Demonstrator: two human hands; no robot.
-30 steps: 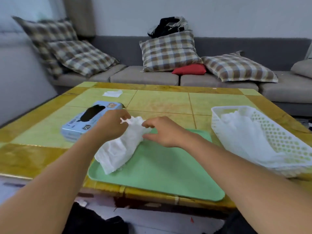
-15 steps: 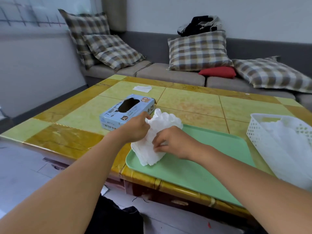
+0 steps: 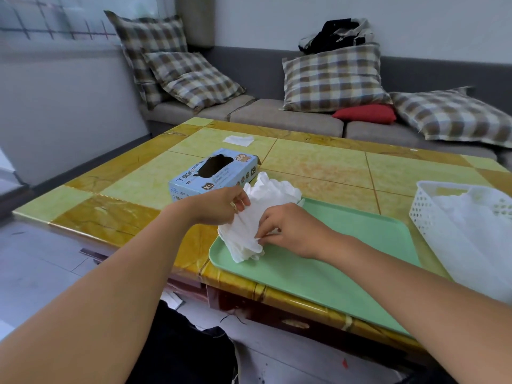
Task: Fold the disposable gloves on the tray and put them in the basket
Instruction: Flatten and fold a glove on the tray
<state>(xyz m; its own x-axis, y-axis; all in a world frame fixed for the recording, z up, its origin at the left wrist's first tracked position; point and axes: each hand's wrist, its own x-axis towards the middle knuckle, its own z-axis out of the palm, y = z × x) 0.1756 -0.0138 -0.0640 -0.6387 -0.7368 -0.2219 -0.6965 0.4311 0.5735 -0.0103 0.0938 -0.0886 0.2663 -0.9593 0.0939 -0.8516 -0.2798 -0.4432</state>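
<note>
Folding step in progress. The left hand [image 3: 221, 202] pinches the upper edge of the white gloves [image 3: 260, 217], its grip closed on the material; the right hand [image 3: 288, 228] pinches the lower right edge, likewise closed on it. The bundle lies crumpled over the left end of the green tray [image 3: 346, 261], partly overhanging toward the box [image 3: 213, 173] on the bench [image 3: 318, 164]. The next move probably calls for flattening and doubling the gloves (loose, slippery film), then carrying them right to the basket [image 3: 424, 209], which already holds white material.
</note>
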